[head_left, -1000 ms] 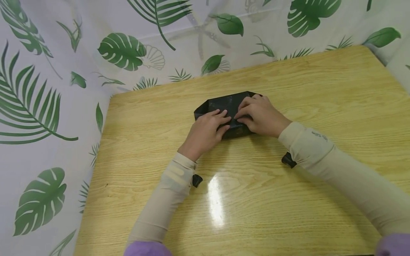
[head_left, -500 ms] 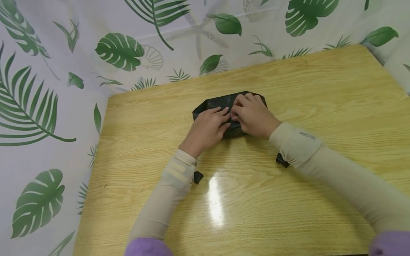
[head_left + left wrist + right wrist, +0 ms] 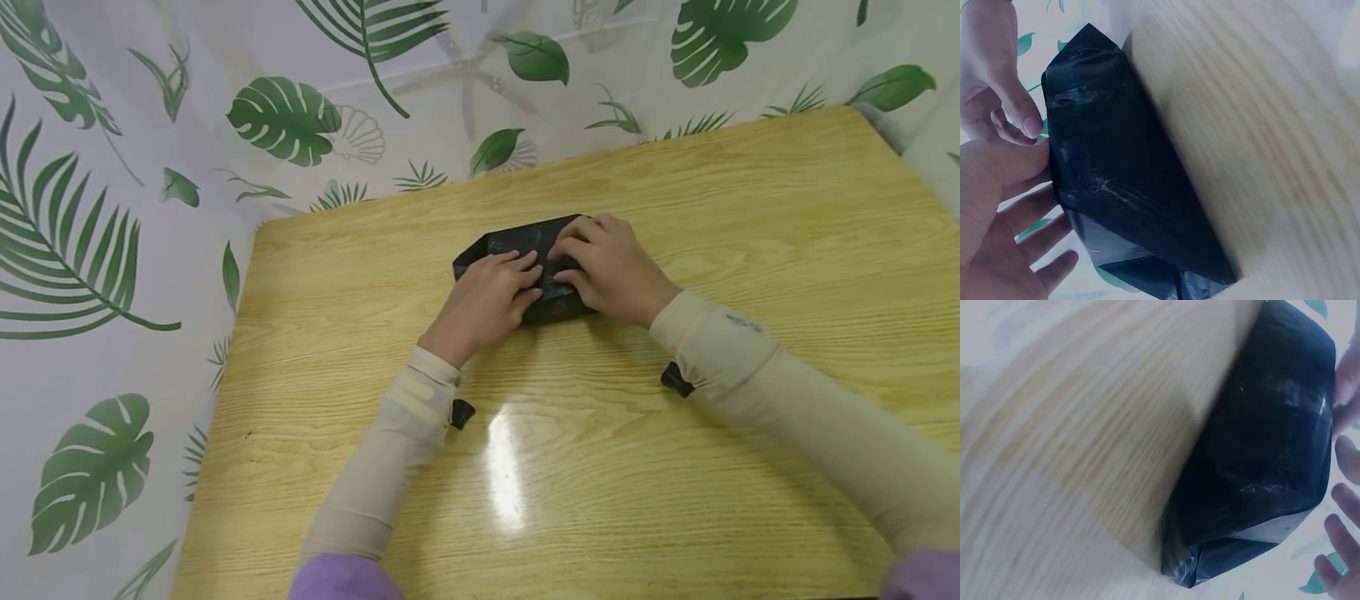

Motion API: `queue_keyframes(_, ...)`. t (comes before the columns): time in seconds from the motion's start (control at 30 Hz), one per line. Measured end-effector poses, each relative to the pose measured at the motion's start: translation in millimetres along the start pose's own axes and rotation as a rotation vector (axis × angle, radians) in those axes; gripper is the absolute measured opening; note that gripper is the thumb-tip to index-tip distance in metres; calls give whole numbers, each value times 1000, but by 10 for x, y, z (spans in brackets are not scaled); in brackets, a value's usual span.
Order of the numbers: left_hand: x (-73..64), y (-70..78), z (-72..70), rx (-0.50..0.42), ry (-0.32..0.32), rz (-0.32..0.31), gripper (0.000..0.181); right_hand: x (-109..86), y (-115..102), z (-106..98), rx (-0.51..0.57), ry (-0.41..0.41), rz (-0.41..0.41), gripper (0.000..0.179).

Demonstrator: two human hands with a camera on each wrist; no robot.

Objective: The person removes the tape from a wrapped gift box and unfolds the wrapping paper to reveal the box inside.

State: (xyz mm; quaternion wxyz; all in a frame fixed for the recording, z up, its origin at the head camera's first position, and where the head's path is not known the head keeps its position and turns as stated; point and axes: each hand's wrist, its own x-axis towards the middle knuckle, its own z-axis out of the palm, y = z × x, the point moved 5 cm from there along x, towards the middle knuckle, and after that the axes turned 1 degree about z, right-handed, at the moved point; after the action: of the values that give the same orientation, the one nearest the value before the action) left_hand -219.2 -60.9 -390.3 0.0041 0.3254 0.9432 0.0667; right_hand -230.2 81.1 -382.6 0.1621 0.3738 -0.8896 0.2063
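Note:
A black package (image 3: 517,240), wrapped in shiny sheet like plastic, lies on the table with folded, angular ends. Its front side and one pointed end (image 3: 1147,278) show in the left wrist view. My left hand (image 3: 482,304) rests on the package's left part, fingers spread along the top near the front edge. On the right part of the top is my right hand (image 3: 618,271), its fingers slightly bent and apart from the thumb. In the right wrist view, the right hand's fingers (image 3: 1342,540) are spread at the package's edge. I see nothing held in either hand.
The package stands on a wood-grain table (image 3: 600,467). Behind it and at the left hangs a white curtain (image 3: 420,50) printed with green leaves. Small black devices (image 3: 677,379) stick out under both sleeved wrists.
My right hand slid left until its fingertips came near the left hand's, then went back right with its fingers more spread. My left hand and the package stay nearly in place.

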Motion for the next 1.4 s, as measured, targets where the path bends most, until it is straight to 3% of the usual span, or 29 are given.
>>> queue_keyframes(0.2, 18, 13, -5, -34, -59, 4, 52, -13, 32, 61, 26, -54, 18, 15)
queue_keyframes(0.33, 26, 24, 31, -39, -105, 2, 54, -26, 23, 40, 51, -28, 24, 9)
queue_keyframes(0.63, 23, 8, 40, -12, -97, -7, 53, -5, -41, 111, -81, 35, -101, 8)
queue_keyframes(1.13, 25, 3, 64, -1, -112, -44, 53, -87, -84, 136, -184, 76, -191, 11)
queue_keyframes(1.27, 21, -13, 81, -1, -113, -39, 54, -117, -116, 58, -148, 79, -191, 9)
queue_keyframes(1.4, 27, -20, 81, -22, -113, -29, 55, -135, -78, -56, -66, 104, -143, 12)
